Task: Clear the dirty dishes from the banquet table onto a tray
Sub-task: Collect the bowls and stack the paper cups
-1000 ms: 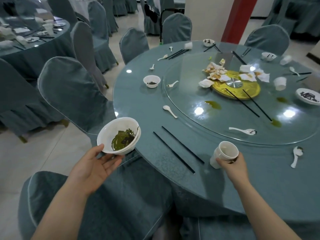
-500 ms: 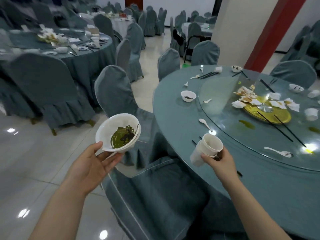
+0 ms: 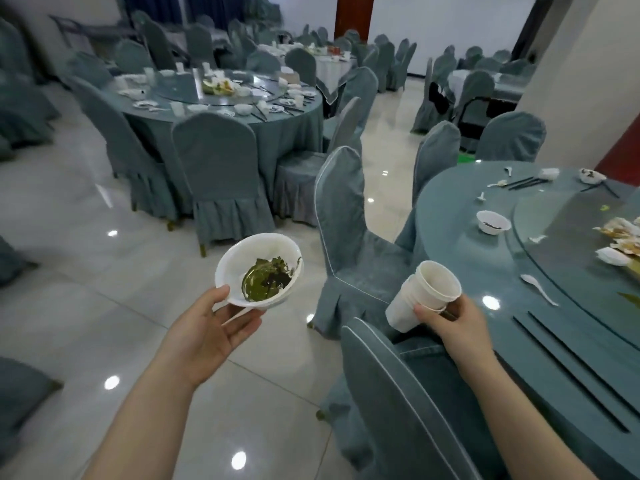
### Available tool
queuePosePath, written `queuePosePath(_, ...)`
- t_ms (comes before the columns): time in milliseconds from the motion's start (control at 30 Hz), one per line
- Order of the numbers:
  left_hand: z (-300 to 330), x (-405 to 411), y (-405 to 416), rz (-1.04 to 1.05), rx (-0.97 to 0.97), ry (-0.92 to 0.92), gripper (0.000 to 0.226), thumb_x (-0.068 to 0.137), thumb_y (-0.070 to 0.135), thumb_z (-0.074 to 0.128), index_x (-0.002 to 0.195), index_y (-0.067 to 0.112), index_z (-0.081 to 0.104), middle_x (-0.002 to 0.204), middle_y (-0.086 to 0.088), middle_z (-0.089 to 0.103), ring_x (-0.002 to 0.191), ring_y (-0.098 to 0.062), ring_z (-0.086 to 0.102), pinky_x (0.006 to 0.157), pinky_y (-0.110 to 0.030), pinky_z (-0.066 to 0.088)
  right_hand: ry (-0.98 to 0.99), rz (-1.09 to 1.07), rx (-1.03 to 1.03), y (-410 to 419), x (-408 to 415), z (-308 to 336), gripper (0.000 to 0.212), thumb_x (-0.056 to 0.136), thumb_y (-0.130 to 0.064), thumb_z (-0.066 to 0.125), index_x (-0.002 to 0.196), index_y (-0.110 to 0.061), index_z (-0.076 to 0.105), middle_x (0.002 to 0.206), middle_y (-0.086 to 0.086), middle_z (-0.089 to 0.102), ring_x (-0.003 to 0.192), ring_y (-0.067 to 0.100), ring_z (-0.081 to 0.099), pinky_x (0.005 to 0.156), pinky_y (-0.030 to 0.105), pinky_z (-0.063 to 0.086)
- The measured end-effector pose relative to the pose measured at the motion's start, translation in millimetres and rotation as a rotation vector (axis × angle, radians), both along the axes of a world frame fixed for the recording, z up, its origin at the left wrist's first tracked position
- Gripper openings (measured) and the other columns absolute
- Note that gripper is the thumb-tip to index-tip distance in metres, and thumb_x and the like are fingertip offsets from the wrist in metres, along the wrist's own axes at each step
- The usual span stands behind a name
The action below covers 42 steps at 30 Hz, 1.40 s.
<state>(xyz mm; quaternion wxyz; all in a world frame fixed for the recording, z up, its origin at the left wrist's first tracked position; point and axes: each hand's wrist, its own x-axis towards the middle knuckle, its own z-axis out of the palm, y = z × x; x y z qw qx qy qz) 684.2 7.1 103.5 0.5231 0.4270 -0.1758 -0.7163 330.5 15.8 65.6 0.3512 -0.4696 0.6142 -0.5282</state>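
Fingers under greens-smeared bowl, seemingly empty cups

Left hand holds white bowl with green leftovers, tilted, over floor. Right hand grips stacked white cups beside counter edge.

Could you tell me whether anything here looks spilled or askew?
The bowl in the left hand is tilted, its green leftovers pooled low. On the table, greenish spots mark the glass turntable.
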Motion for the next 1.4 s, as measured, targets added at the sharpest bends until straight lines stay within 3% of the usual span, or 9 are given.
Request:
queuePosePath(267, -11, 64, -64, 0.062, 0.0, -0.023, 0.039, 0.087, 0.022, 0.056, 0.125, 0.013, 0.051, 0.11, -0.021, 0.065, 0.093, -0.035, 0.07, 0.067, -0.038, 0.06, -0.003, 0.047, 0.016, -89, 52, -10, 0.04, 0.072, -0.014, 0.08, 0.101, -0.034, 0.062, 0.095, -0.024, 0.07, 0.088, -0.006, 0.065, 0.063, 0.005, 0.048)
queuePosePath(467, -5, 78, -168, -0.003, -0.046, -0.179, 0.05, 0.069, 0.027, 0.068, 0.118, 0.021, 0.057, 0.109, -0.014, 0.07, 0.096, -0.033, 0.069, 0.077, -0.046, 0.054, -0.037, 0.008, 0.033, -193, 61, -28, 0.038, 0.071, -0.016, 0.081, 0.096, -0.038, 0.061, 0.09, -0.027, 0.069, 0.083, -0.011, 0.064, 0.058, 0.006, 0.048)
queuePosePath(533, 2, 71, -215, -0.014, -0.06, -0.231, 0.049, 0.068, 0.027, 0.068, 0.115, 0.023, 0.057, 0.105, -0.013, 0.072, 0.094, -0.032, 0.07, 0.079, -0.046, 0.052, -0.046, -0.01, 0.035, -231, 56, -30, 0.038, 0.07, -0.018, 0.081, 0.096, -0.038, 0.061, 0.09, -0.028, 0.069, 0.084, -0.01, 0.064, 0.064, 0.01, 0.047)
queuePosePath(700, 16, 36, -331, -0.104, -0.122, -0.255, 0.036, 0.074, 0.027, 0.064, 0.109, 0.024, 0.058, 0.098, -0.01, 0.074, 0.09, -0.03, 0.071, 0.08, -0.045, 0.051, -0.08, -0.13, 0.055, -312, 25, -32, 0.039, 0.069, -0.022, 0.082, 0.097, -0.04, 0.062, 0.096, -0.02, 0.07, 0.088, -0.003, 0.065, 0.077, 0.024, 0.049)
queuePosePath(867, 14, 0, -430, -0.29, -0.165, -0.247, 0.033, 0.074, 0.03, 0.063, 0.108, 0.025, 0.062, 0.104, -0.008, 0.072, 0.093, -0.029, 0.071, 0.08, -0.043, 0.052, -0.064, -0.254, 0.086, -360, -9, -32, 0.043, 0.07, -0.024, 0.082, 0.105, -0.036, 0.061, 0.099, -0.019, 0.07, 0.089, -0.005, 0.065, 0.074, 0.019, 0.048)
queuePosePath(967, 13, -19, -497, -0.396, -0.21, -0.209, 0.037, 0.076, 0.031, 0.062, 0.112, 0.024, 0.062, 0.107, -0.009, 0.072, 0.096, -0.031, 0.069, 0.074, -0.04, 0.058, -0.05, -0.375, 0.105, -375, -28, -35, 0.038, 0.07, -0.021, 0.082, 0.098, -0.035, 0.06, 0.094, -0.02, 0.07, 0.08, -0.011, 0.064, 0.065, 0.012, 0.046)
queuePosePath(1200, 13, -93, -622, -0.657, -0.257, -0.159, 0.035, 0.079, 0.031, 0.06, 0.113, 0.021, 0.061, 0.104, -0.011, 0.072, 0.091, -0.028, 0.071, 0.065, -0.033, 0.059, -0.073, -0.678, 0.1, -391, -55, -33, 0.038, 0.072, -0.015, 0.08, 0.099, -0.034, 0.061, 0.093, -0.02, 0.071, 0.084, -0.006, 0.066, 0.075, 0.022, 0.048)
queuePosePath(1333, 12, -149, -662, -0.819, -0.248, -0.13, 0.036, 0.079, 0.03, 0.061, 0.113, 0.022, 0.06, 0.101, -0.009, 0.073, 0.088, -0.027, 0.072, 0.065, -0.033, 0.059, -0.103, -0.843, 0.08, -390, -60, -33, 0.041, 0.07, -0.015, 0.082, 0.1, -0.034, 0.061, 0.097, -0.018, 0.07, 0.086, -0.004, 0.066, 0.065, 0.014, 0.051)
queuePosePath(1400, 9, -180, -674, -0.893, -0.23, -0.125, 0.029, 0.083, 0.028, 0.059, 0.111, 0.021, 0.061, 0.094, -0.008, 0.073, 0.081, -0.024, 0.072, 0.065, -0.033, 0.06, -0.111, -0.926, 0.08, -384, -65, -36, 0.041, 0.07, -0.016, 0.082, 0.1, -0.034, 0.061, 0.099, -0.016, 0.07, 0.089, 0.002, 0.067, 0.069, 0.021, 0.054)
